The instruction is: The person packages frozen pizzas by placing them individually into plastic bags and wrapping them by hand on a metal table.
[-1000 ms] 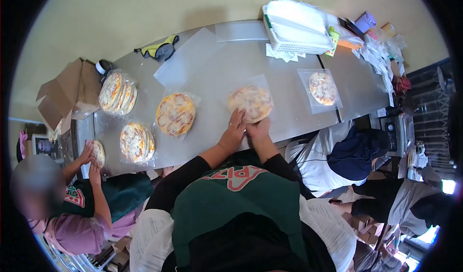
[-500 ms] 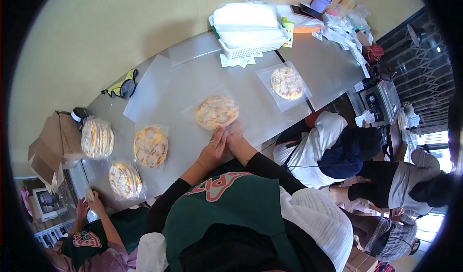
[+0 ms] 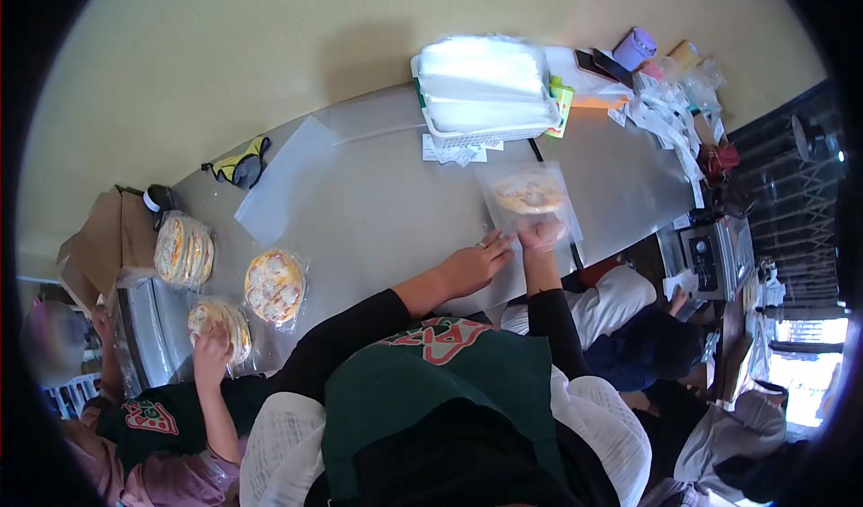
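A pizza (image 3: 529,192) lies inside a clear plastic bag (image 3: 495,209) on the table, right of the middle. My right hand (image 3: 539,235) is closed on the bag's near edge, just below the pizza, and its fingertips are partly hidden. Beside it, my left hand (image 3: 481,264) has its bent fingers together at the bag's near left corner. Farther left, another bagged pizza (image 3: 275,287) lies flat. Two stacks of bagged pizzas, a far stack (image 3: 184,252) and a near stack (image 3: 235,332), stand at the left end. A co-worker's hand (image 3: 212,350) touches the near stack.
A white basket (image 3: 490,137) filled with plastic bags stands against the wall, beside a yellow-green bottle (image 3: 559,107). Phones (image 3: 604,66) and papers (image 3: 665,120) lie at the back right. Left are a plastic sheet (image 3: 286,183), goggles (image 3: 241,163) and a cardboard box (image 3: 108,246). People are on both sides.
Both my hands have moved right, from the middle pizza to the right-hand one. The middle spot no longer holds a pizza. The co-worker's hand has come onto the near stack.
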Motion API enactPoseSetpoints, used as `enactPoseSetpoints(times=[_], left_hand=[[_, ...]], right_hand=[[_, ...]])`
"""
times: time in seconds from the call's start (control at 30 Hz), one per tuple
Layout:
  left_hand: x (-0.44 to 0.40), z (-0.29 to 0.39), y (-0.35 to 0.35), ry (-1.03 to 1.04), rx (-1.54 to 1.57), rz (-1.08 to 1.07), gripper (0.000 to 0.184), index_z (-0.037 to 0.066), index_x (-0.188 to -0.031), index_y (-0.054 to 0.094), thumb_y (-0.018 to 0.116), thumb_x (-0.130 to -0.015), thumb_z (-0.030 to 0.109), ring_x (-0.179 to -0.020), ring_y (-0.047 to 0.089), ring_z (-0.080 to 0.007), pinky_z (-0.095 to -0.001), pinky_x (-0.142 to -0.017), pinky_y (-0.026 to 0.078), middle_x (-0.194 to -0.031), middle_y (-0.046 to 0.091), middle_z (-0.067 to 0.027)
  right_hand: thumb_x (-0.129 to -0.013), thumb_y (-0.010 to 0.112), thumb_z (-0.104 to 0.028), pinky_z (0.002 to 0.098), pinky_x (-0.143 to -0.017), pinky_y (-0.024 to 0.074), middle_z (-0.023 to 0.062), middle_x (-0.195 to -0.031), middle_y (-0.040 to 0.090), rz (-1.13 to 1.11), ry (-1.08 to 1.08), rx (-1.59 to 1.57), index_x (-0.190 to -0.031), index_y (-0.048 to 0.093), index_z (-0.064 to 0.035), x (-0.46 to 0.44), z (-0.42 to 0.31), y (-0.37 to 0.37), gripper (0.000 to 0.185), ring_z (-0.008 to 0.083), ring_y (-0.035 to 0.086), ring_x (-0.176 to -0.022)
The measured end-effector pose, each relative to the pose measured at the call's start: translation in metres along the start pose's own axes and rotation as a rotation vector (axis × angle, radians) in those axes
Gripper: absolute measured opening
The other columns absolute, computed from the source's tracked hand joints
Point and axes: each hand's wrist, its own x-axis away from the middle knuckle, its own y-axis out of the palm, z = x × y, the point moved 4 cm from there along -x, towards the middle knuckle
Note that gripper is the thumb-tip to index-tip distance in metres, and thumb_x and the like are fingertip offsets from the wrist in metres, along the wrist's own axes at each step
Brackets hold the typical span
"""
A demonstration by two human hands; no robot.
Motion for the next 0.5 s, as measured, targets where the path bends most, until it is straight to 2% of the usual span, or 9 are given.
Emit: enactPoseSetpoints(times=[0.03,0.13,0.2,0.27,0.3,0.4,0.43,0.5], left_hand=[[0.002,-0.002,0.001,-0.017,0.008,-0.028,0.046,-0.001,-0.117,0.049,0.057,-0.073,0.006,-0.122,0.037,-0.0394,-0.0389,-0.093,0.044,-0.131,0.039,-0.0196],[0.028,-0.024,0.009,-0.14,0.097,-0.073,0.042,0.003,-0.114,0.051,0.058,-0.073,0.006,-0.118,0.043,-0.0379,-0.039,-0.093,0.043,-0.125,0.045,-0.0178],[0.061,-0.038,0.009,-0.248,0.171,-0.051,0.039,0.005,-0.112,0.052,0.058,-0.074,0.006,-0.115,0.046,-0.0368,-0.0391,-0.093,0.043,-0.12,0.049,-0.0165],[0.094,-0.044,-0.009,-0.386,0.226,0.03,0.036,0.006,-0.11,0.053,0.059,-0.075,0.007,-0.111,0.048,-0.035,-0.0389,-0.091,0.044,-0.115,0.052,-0.0156],[0.109,-0.04,-0.023,-0.475,0.253,0.077,0.034,0.006,-0.109,0.054,0.059,-0.075,0.006,-0.109,0.049,-0.0337,-0.0388,-0.089,0.044,-0.112,0.054,-0.0149],[0.156,-0.033,-0.038,-0.731,0.245,0.146,0.031,0.005,-0.108,0.055,0.057,-0.077,0.005,-0.105,0.052,-0.0316,-0.038,-0.087,0.044,-0.11,0.055,-0.0136],[0.168,-0.028,-0.043,-0.782,0.232,0.208,0.03,0.005,-0.108,0.055,0.057,-0.077,0.005,-0.104,0.052,-0.0314,-0.0377,-0.087,0.044,-0.11,0.056,-0.0135],[0.186,-0.017,-0.048,-0.886,0.203,0.338,0.029,0.005,-0.107,0.056,0.056,-0.078,0.005,-0.102,0.053,-0.0309,-0.0371,-0.087,0.044,-0.108,0.056,-0.0131]], right_hand=[[-0.089,0.038,-0.024,0.0488,-0.094,0.0373,0.0165,-0.122,0.048,0.029,0.034,0.035,-0.124,0.043,-0.0031,-0.007,-0.005,-0.001,0.04,0.033,0.047,-0.111],[-0.086,0.04,-0.018,0.0451,-0.084,0.0415,0.0133,-0.104,0.051,0.505,0.019,0.456,-0.114,0.046,-0.0033,0.0,-0.021,-0.026,0.032,0.0264,0.05,-0.095],[-0.082,0.038,-0.008,0.0421,-0.078,0.0425,0.0085,-0.099,0.045,0.633,-0.172,0.554,-0.103,0.046,-0.0064,0.018,-0.036,-0.041,0.022,0.0224,0.048,-0.095],[-0.083,0.038,-0.003,0.0338,-0.074,0.0436,0.0075,-0.095,0.046,0.645,-0.891,1.009,-0.1,0.046,-0.0038,0.042,-0.044,-0.017,0.019,0.0193,0.049,-0.089],[-0.085,0.04,-0.002,0.029,-0.072,0.0447,0.0065,-0.089,0.049,0.454,-1.086,1.287,-0.097,0.047,-0.0021,0.061,-0.035,0.034,0.013,0.0168,0.05,-0.083],[-0.085,0.05,0.0,0.0258,-0.072,0.0448,0.0061,-0.088,0.052,-0.247,-0.776,1.494,-0.097,0.051,-0.0025,0.034,0.028,0.078,0.013,0.0136,0.054,-0.079],[-0.076,0.052,0.005,0.0322,-0.069,0.0453,0.0119,-0.084,0.054,-0.48,-0.672,1.494,-0.093,0.054,-0.0006,0.023,0.056,0.098,0.018,0.0239,0.055,-0.077],[-0.076,0.053,0.003,0.0353,-0.073,0.0459,0.0147,-0.089,0.055,-0.776,-0.637,1.539,-0.1,0.053,-0.0006,-0.004,0.115,0.137,0.024,0.0278,0.057,-0.084]])
